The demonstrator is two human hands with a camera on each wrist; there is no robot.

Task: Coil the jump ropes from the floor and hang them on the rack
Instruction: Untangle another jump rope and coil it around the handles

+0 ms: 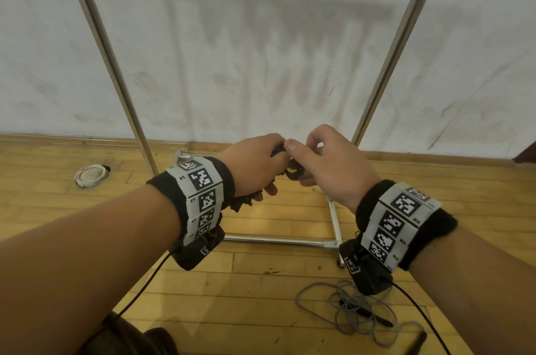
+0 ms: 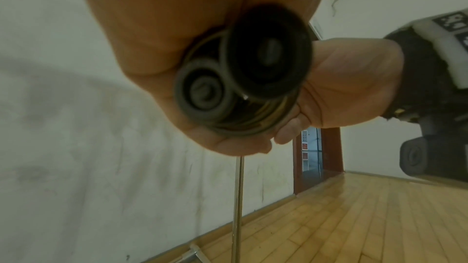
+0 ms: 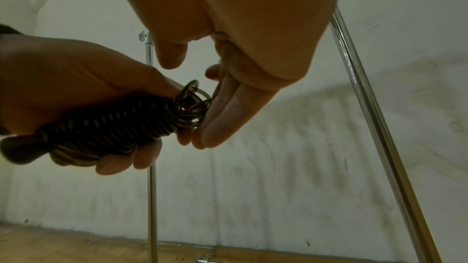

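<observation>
A loose grey rope [image 1: 356, 308] lies tangled on the floor [image 1: 261, 282] nearest the person, at the right, with dark handles among its loops. Above it both hands meet in front of the rack [image 1: 333, 227]. The left hand [image 1: 255, 169] is wrapped round a dark rope [image 3: 111, 125] wound tightly about its two handles. The right hand [image 1: 333, 163] works at the bundle's free end, where a few slack loops stick out; its thumb and forefinger are bent as if pinching a strand, while the other fingers [image 3: 222, 111] lie straight under the loops.

If that end is not tucked firmly, the springy windings could uncoil once the left hand eases, or snag when hung. The dangling wrist cables could also catch the floor tangle.

Farther off, the rack's base bars and two uprights stand against the stained wall [image 1: 261, 50]; its top bar is out of view. A white disc [image 1: 90, 175] lies far left on the floor.
</observation>
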